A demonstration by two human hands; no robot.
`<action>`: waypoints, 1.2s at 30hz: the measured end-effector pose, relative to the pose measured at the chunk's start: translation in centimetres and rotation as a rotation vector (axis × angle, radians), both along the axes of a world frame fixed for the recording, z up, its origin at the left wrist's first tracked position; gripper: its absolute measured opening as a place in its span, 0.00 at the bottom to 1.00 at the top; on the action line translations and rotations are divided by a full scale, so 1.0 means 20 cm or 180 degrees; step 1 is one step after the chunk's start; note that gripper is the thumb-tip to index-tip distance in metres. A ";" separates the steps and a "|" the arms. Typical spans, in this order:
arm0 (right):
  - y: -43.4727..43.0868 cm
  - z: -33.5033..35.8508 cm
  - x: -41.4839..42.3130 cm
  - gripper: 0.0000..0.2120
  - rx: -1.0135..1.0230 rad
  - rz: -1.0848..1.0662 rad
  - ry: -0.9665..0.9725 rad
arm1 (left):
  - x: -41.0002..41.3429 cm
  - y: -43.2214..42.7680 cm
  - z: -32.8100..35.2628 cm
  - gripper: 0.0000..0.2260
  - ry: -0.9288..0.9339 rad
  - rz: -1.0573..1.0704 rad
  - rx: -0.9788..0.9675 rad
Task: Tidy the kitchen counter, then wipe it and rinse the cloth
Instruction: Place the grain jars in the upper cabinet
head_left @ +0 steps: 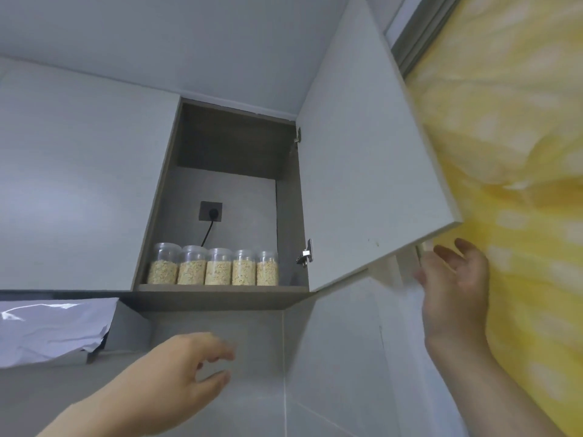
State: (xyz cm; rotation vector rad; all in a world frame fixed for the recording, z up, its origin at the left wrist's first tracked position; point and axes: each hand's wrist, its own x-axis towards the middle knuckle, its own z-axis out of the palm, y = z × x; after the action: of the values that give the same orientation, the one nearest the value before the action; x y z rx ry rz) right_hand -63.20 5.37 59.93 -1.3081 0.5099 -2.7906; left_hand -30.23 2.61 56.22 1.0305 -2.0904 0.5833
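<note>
1. Jars point(213, 268): 5 clear ones w/ clear lids, upright in a row along the front of the cabinet floor, side by side, touching or nearly so. Each is part-filled w/ pale beige grains or flakes, can't tell which
2. Cabinet point(227, 143): wall unit, open, dark inside. The jars take the left & middle of its floor, w/ a small gap at the right side wall
3. Door point(362, 168): hinged on the R side, swung wide open toward the camera. Lower hinge point(305, 253) sits just right of the last jar
4. Socket point(210, 211): dark plate on the back wall above the jars, black plug in it. Cable point(206, 236) drops behind the row
5. L hand point(186, 370): raised below the cabinet, in front of the grey tiled wall point(315, 373). Fingers loosely curled, thumb apart, holding nothing; blurred
6. R hand point(454, 288): raised just under the door's lower outer corner, fingers spread & relaxed, holding nothing. Fingertips are near the door edge, can't tell if touching
7. Curtain point(504, 152): yellow, fills the R side behind the R hand & door
8. Sheet point(53, 326): shiny, crinkled, pale, draped over sth dark at far L, below the closed cabinet fronts
</note>
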 end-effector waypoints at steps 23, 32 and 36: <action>0.25 0.19 0.48 0.17 0.0238 -0.1285 0.1125 | 0.21 0.58 0.13 0.07 -0.0024 0.0336 -0.0273; -0.02 0.16 0.73 0.29 -0.0050 -0.0983 0.2222 | 0.28 0.61 0.24 0.11 0.0069 0.0752 -0.0423; -0.20 0.23 0.77 0.38 0.0154 -0.1014 0.2520 | 0.23 0.63 0.30 0.15 -0.0003 0.0755 -0.0754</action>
State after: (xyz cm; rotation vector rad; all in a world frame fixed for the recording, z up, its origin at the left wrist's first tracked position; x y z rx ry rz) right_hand -47.77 1.43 64.48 -2.4935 0.8483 -2.3190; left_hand -25.61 15.28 62.26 1.1446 -1.8578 0.9254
